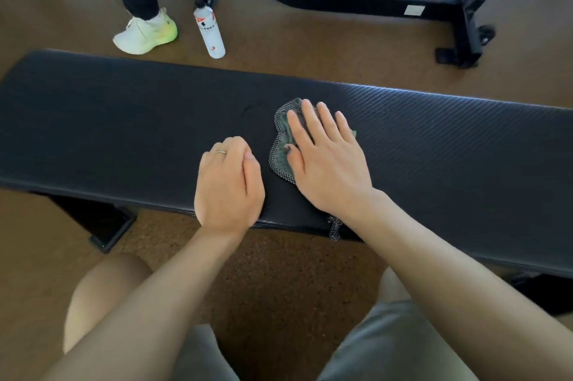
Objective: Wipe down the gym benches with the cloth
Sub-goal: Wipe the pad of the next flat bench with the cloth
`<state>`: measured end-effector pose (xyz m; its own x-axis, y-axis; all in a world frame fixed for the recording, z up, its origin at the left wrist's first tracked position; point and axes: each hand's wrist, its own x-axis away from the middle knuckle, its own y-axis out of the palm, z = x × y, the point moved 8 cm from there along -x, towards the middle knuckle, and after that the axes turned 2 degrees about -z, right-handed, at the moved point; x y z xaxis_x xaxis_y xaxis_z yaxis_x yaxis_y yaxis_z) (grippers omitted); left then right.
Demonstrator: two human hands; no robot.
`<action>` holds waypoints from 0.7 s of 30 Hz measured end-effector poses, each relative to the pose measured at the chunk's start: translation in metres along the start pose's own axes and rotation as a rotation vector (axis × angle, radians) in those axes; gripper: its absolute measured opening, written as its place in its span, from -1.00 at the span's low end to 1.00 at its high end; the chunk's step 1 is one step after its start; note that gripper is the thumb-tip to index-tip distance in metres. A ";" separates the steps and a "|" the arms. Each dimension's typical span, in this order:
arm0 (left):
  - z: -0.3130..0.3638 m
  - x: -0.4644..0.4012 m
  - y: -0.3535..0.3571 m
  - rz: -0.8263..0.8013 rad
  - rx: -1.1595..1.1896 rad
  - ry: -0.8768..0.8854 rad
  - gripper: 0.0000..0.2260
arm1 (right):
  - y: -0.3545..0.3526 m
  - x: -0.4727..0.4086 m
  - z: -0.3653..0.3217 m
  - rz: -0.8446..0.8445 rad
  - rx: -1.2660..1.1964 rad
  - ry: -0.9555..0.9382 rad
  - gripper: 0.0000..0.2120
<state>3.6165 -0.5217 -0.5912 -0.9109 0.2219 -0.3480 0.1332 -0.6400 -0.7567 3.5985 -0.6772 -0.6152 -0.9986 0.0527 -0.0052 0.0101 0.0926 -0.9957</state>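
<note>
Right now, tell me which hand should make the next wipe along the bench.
Right. The right hand already lies flat on the cloth, fingers straight, pressing it to the bench. The left hand rests beside the cloth with fingers curled, holding nothing.

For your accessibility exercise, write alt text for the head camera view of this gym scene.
A person's right hand presses a grey-green cloth flat on a black padded gym bench, while the left hand rests curled beside it. On the floor beyond stand a white bottle and someone's pale sneaker.
</note>
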 end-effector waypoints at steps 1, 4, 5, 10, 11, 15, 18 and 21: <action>-0.001 0.000 -0.001 0.002 0.013 0.006 -0.82 | 0.000 0.001 -0.009 0.001 0.001 -0.017 -0.43; -0.004 0.001 -0.002 0.007 0.030 0.031 -0.82 | 0.001 0.023 -0.037 -0.027 -0.021 -0.065 -0.44; -0.004 0.001 -0.002 0.006 0.040 0.041 -0.82 | 0.001 0.037 -0.043 -0.047 -0.025 -0.090 -0.45; -0.008 -0.004 -0.014 -0.041 0.086 0.088 -0.78 | -0.004 0.097 0.012 -0.014 0.063 0.057 -0.46; -0.010 -0.007 -0.019 -0.053 0.057 0.113 -0.77 | -0.008 0.105 0.033 0.014 0.057 0.189 -0.45; -0.034 -0.022 -0.034 -0.074 -0.175 0.164 -0.72 | -0.006 0.102 0.024 0.059 0.021 0.470 -0.41; -0.057 -0.026 -0.035 -0.071 -0.171 0.031 -0.71 | 0.001 0.066 -0.053 0.070 -0.016 0.251 -0.42; -0.058 -0.022 -0.031 -0.074 -0.166 0.026 -0.70 | 0.005 0.047 -0.094 0.033 -0.047 0.084 -0.46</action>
<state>3.6551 -0.4646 -0.5919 -0.9104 0.2840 -0.3009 0.1312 -0.4916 -0.8609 3.5566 -0.5809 -0.6115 -0.9899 0.1392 -0.0277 0.0468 0.1357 -0.9896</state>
